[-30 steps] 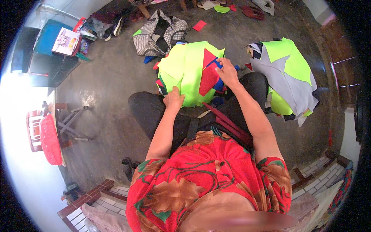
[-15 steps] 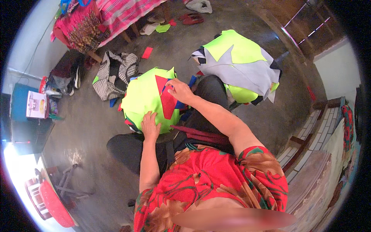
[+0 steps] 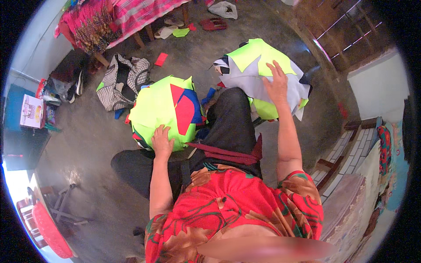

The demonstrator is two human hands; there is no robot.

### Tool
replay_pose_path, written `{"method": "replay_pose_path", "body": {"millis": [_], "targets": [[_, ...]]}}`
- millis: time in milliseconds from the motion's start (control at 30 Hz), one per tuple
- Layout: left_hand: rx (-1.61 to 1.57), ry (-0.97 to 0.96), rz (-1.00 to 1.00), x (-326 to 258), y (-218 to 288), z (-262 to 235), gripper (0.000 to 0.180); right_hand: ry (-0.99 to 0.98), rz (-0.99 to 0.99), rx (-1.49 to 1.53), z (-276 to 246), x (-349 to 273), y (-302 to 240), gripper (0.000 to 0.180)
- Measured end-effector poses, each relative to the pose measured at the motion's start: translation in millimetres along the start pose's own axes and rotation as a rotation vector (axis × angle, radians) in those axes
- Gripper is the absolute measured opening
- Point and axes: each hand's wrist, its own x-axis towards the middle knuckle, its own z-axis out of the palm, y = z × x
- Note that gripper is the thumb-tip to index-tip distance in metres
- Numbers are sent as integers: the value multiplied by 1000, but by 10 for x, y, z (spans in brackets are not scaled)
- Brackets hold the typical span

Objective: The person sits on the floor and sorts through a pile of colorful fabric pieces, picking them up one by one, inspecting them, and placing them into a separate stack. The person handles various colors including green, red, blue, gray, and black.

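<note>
Before me on the floor sits a rounded pile of fabric pieces (image 3: 151, 105), mostly neon yellow, with red and blue pieces on its right side. My left hand (image 3: 162, 142) rests on the near edge of this pile, fingers spread. To the right stands a second pile of fabric pieces (image 3: 245, 81), grey and neon yellow. Over its near right side my right hand (image 3: 276, 83) lies with fingers apart; whether it presses on the cloth I cannot tell. A long maroon fabric strip (image 3: 223, 154) lies across my lap.
A checked bag (image 3: 105, 90) lies open beyond the left pile, near a red fabric scrap (image 3: 161, 59). Shoes (image 3: 79, 83) stand by the left wall. A bed with a pink cover (image 3: 149, 11) is at the back left. A red chair (image 3: 50, 228) is at lower left.
My right hand has left the red and blue pieces of the left pile and moved right to the grey and yellow pile. My left hand stays on the left pile.
</note>
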Motion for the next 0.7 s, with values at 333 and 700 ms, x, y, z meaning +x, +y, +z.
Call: {"method": "replay_pose_path", "body": {"millis": [333,700], "targets": [[-28,5,5,9,-76,25,56,-76,82,-167,118,-55,292,30],[-35,29,-34,5,-51,29,52,52,277,-120,420,25,614,17]]}}
